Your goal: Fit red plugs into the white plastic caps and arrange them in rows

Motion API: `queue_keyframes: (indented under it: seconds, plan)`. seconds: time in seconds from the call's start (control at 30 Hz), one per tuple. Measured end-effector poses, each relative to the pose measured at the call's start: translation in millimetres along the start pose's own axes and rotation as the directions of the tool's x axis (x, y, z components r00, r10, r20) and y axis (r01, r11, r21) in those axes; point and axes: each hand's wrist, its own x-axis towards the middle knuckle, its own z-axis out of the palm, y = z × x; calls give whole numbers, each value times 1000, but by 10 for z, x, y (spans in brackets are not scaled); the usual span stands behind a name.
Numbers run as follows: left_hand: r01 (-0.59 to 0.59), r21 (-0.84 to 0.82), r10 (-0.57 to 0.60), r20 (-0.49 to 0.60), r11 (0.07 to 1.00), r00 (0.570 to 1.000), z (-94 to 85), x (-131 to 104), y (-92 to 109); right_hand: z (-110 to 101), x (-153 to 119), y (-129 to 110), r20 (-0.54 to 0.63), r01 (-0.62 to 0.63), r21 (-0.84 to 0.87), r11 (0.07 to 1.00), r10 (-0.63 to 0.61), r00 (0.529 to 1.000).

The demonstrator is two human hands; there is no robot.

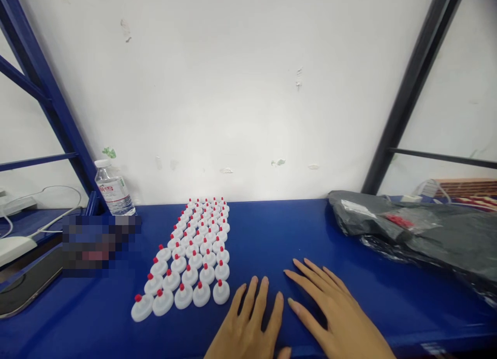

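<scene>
My left hand (248, 323) lies flat on the blue table (272, 229), fingers spread, holding nothing. My right hand (330, 307) rests flat just to its right, fingers apart and empty too. Left of both hands stands a neat block of several white caps with red tips (194, 250), set in rows that run from the table's front toward the wall. The nearest cap (221, 293) sits a little left of my left fingertips, not touched.
A clear water bottle (112, 189) stands at the back left by the blue frame. A dark grey plastic bag (419, 229) lies on the right of the table. White cables and a white device (15, 245) sit on the far left.
</scene>
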Motion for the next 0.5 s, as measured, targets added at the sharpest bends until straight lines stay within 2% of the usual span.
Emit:
queue_keyframes:
  seconds: [0.23, 0.5]
  plan:
    - [-23, 48, 23, 7, 999, 1000, -5, -5, 2, -4, 7, -8, -10, -9, 4, 1000, 9, 1000]
    - [-11, -9, 12, 37, 1000, 999, 44, -42, 7, -8, 1, -5, -15, -3, 4, 1000, 3, 1000]
